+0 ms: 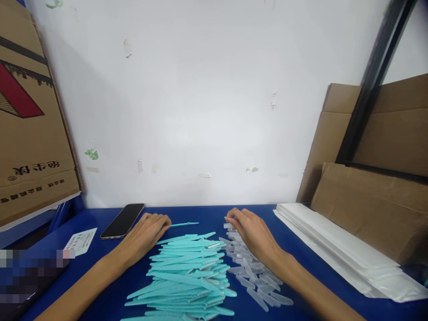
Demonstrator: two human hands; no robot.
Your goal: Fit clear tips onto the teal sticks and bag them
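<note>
My left hand (150, 232) is closed, thumb and fingers pinching one end of a thin teal eyebrow razor (185, 224), whose other end points right. Just below lies a large pile of teal eyebrow razors (187, 283), most of them roughly crosswise to me. Right of that pile is a heap of small clear plastic caps (256, 278). Over the heap's far end, my right hand (250, 227) has its fingertips pinched together at a clear plastic cap (228, 226). The thumb of this hand is mostly hidden, so the grip is only partly visible.
A black phone (123, 221) and a white card (80, 241) lie on the blue table (100, 256) at left. Stacked white sheets or bags (341, 249) lie at right, beside cardboard (371, 205). A large carton (36, 133) stands at far left; a white wall (200, 102) rises behind.
</note>
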